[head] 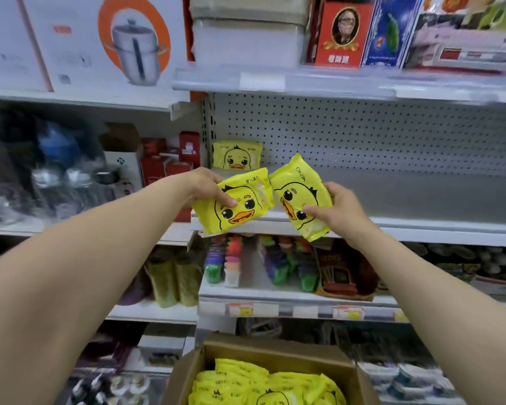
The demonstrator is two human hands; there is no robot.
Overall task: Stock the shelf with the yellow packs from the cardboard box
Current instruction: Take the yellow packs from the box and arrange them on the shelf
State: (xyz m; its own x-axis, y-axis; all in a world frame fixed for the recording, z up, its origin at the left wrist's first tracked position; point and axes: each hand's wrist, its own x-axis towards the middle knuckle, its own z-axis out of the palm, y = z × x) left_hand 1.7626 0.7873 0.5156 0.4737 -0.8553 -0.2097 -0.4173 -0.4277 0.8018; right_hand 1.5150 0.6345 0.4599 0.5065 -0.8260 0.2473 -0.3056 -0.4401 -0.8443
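the left yellow pack [234, 201], gripped near level by the left hand [205, 185], hangs just before the shelf [421, 197] and nearer the stocked pack [236, 155] than the steeply tilted right yellow pack [298, 197], gripped by the right hand [338, 210]

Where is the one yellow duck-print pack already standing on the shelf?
Head view: the yellow duck-print pack stands at the back left of the white metal shelf, against the perforated panel, behind the other pack in the left hand.
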